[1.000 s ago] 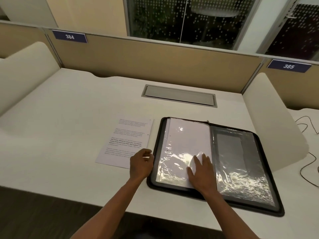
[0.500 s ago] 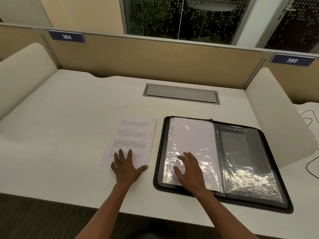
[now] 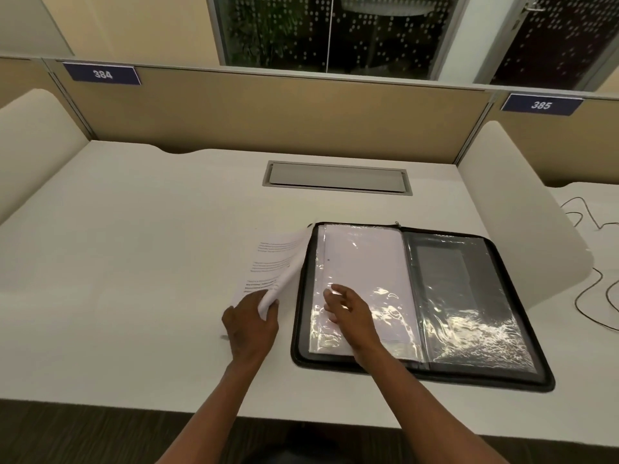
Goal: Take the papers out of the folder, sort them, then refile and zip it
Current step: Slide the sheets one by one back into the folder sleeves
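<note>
Papers [image 3: 268, 262] lie on the white desk [image 3: 134, 262], just to the left of the black folder [image 3: 522, 363]. Nearest of all, the left hand [image 3: 249, 326] pinches the near right corner of the top sheet and lifts it, so the sheet curls up along its right side. The right hand [image 3: 348, 313] is over the left half of the folder with its fingers loose and spread, holding nothing; I cannot tell if they touch the shiny plastic sleeve [image 3: 361, 269]. The folder lies wide open and flat. White paper shows in its left half. Its right half has a dark, crinkly plastic pocket [image 3: 469, 296]. Farther back, a gray hatch [image 3: 336, 178] is set in the desk. Behind that stands a tan wall with signs 384 [image 3: 102, 74] and 385 [image 3: 541, 104].
</note>
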The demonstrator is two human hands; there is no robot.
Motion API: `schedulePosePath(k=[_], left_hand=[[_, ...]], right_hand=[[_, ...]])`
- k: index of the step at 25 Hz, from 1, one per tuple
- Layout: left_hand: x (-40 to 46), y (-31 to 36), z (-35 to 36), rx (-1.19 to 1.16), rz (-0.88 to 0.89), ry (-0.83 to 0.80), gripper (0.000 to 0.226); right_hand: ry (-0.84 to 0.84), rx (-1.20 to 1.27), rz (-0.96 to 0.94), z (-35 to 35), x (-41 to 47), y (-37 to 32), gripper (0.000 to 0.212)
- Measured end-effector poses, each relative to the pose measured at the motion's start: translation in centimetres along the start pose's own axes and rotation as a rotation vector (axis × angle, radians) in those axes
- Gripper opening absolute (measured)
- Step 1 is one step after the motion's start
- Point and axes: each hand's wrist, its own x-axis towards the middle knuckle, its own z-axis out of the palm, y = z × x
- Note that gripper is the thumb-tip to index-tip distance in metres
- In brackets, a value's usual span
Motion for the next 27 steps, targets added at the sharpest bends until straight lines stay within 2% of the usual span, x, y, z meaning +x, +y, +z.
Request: schedulePosePath(k=[2, 5, 7, 10, 14, 15, 18, 21, 23, 24, 25, 27], left_hand=[[-1.2, 2.2, 0.4, -0.081, 0.073, -0.060, 0.025], [-3.9, 5.4, 1.7, -0.068, 0.179, -0.173, 0.039], [-5.7, 6.9, 2.7, -0.040, 0.325, -0.229, 0.041], [-7.9, 7.9, 4.3, -0.007, 0.536, -0.306, 0.063], [-11.1, 8.7, 6.9, 0.008, 0.807, -0.415, 0.075], [-11.7, 8.9, 7.4, 0.003, 0.848, -0.443, 0.080], [-13.1, 9.8, 8.9, -0.003, 0.920, -0.529, 0.087], [-14.2, 12.1, 9.1, 0.002, 0.909, -0.777, 0.076], [-14.3, 14.1, 8.8, 0.026, 0.755, -1.061, 0.097], [-14.1, 15.0, 8.9, 0.004, 0.697, -1.128, 0.101], [-13.7, 15.7, 9.3, -0.044, 0.646, -1.132, 0.097], [-12.6, 16.8, 10.5, -0.147, 0.567, -1.022, 0.074]], right_hand=[[-0.015, 0.173, 0.112, -0.9, 0.2, -1.4, 0.068], [0.003, 0.278, 0.152, -4.1, 0.3, -2.8, 0.066], [0.033, 0.295, 0.160, -6.9, 0.2, -2.7, 0.064], [0.075, 0.272, 0.205, -10.3, -0.4, -1.9, 0.059], [0.106, 0.411, 0.253, -16.1, -1.7, 0.5, 0.069], [0.119, 0.433, 0.259, -17.5, -2.2, 1.1, 0.065], [0.263, 0.305, 0.286, -20.6, -3.8, 2.9, 0.030], [0.398, 0.310, 0.349, -23.0, -5.4, 5.0, 0.026], [0.424, 0.320, 0.380, -24.3, -6.4, 6.0, 0.025], [0.433, 0.319, 0.394, -24.9, -7.0, 6.4, 0.024], [0.445, 0.327, 0.406, -25.6, -7.6, 6.7, 0.023], [0.462, 0.359, 0.440, -27.0, -9.0, 7.4, 0.024]])
